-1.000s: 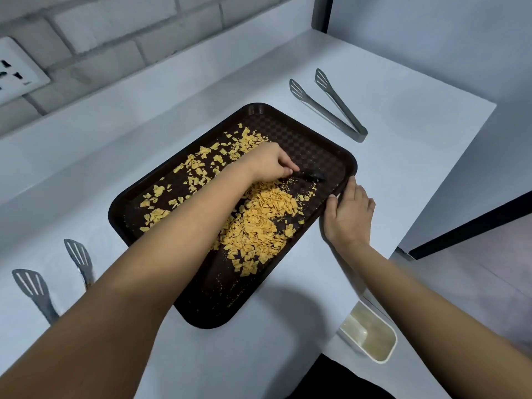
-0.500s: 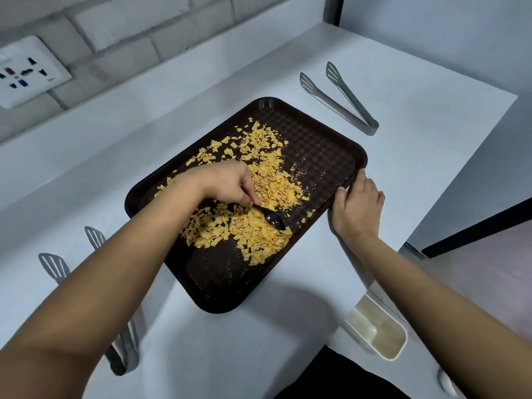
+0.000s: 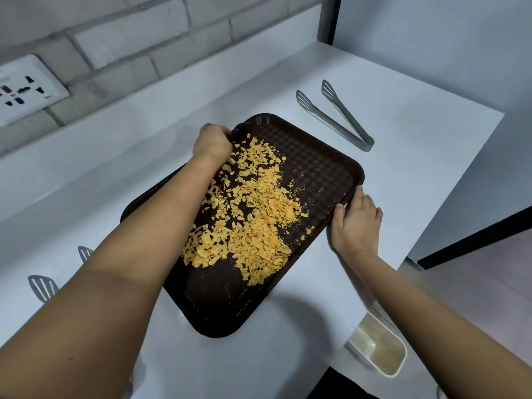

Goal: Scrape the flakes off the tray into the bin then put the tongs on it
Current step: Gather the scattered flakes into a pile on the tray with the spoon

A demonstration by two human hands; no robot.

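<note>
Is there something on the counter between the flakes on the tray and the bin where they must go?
Nothing visible blocks the way. The flakes lie mid-tray; the bin sits below the counter edge, near the tray's front corner. Only bare counter lies between. The right hand grips the tray's right rim, aside from that path.

One dark brown tray (image 3: pixel 322 165); one scattered heap of yellow flakes (image 3: pixel 256 217), too many to count singly; two hands, namely left hand (image 3: pixel 211 144) and right hand (image 3: pixel 355 223). Two pairs of metal tongs: far tongs (image 3: pixel 335 116) in full sight; near tongs (image 3: pixel 43 286) partly hidden behind the left forearm. One cream bin (image 3: pixel 380 351); one wall socket plate (image 3: pixel 24 89); one white counter (image 3: pixel 417 145).
</note>
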